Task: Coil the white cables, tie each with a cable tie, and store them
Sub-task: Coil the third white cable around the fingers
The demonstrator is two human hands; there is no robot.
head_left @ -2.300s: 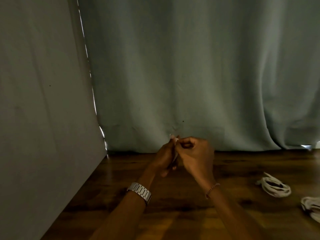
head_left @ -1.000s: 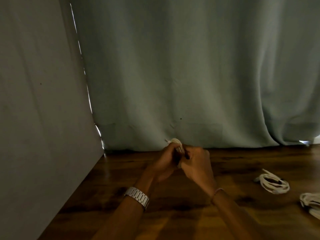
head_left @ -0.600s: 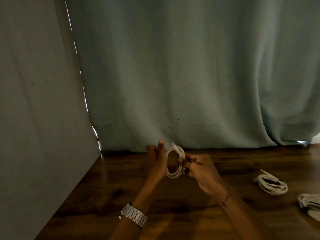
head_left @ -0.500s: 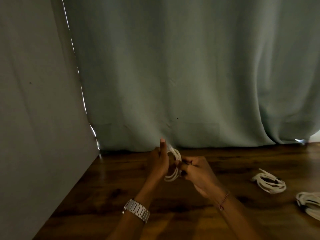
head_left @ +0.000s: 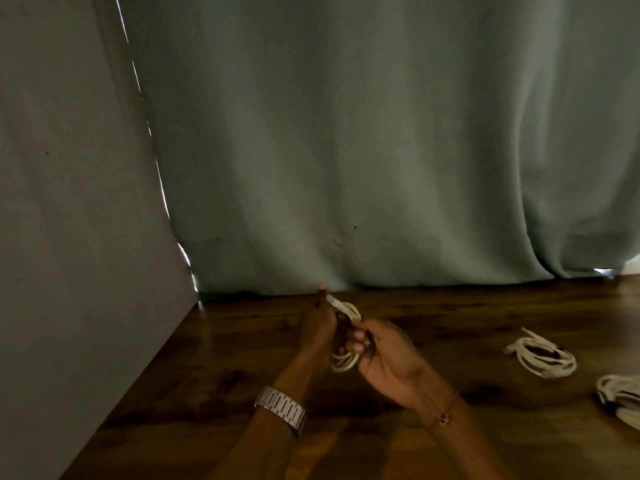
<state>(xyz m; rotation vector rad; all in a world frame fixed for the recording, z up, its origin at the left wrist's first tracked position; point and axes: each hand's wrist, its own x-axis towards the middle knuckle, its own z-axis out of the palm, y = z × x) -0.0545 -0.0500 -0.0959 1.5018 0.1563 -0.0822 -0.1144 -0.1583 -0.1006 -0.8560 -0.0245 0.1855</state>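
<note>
A coiled white cable (head_left: 344, 358) is held upright between both hands, just above the wooden table (head_left: 433, 327). My left hand (head_left: 317, 327) grips the coil's left side, with the cable's end sticking up by its fingertips. My right hand (head_left: 384, 362) pinches the coil's right side; a small dark piece, maybe a tie, shows at its fingers, but I cannot tell. Two more coiled white cables lie on the table to the right: one coil (head_left: 542, 355) and another coil (head_left: 623, 400) cut off by the frame edge.
A grey-green curtain (head_left: 381, 150) hangs along the table's far edge. A pale wall panel (head_left: 69, 237) closes off the left side. A metal watch (head_left: 282, 408) is on the left wrist and a thin bracelet (head_left: 446, 408) on the right.
The hands have come down from a raised, closed-together hold. The cable now shows as an open loop between them, and the right hand has shifted to the coil's lower right side.
</note>
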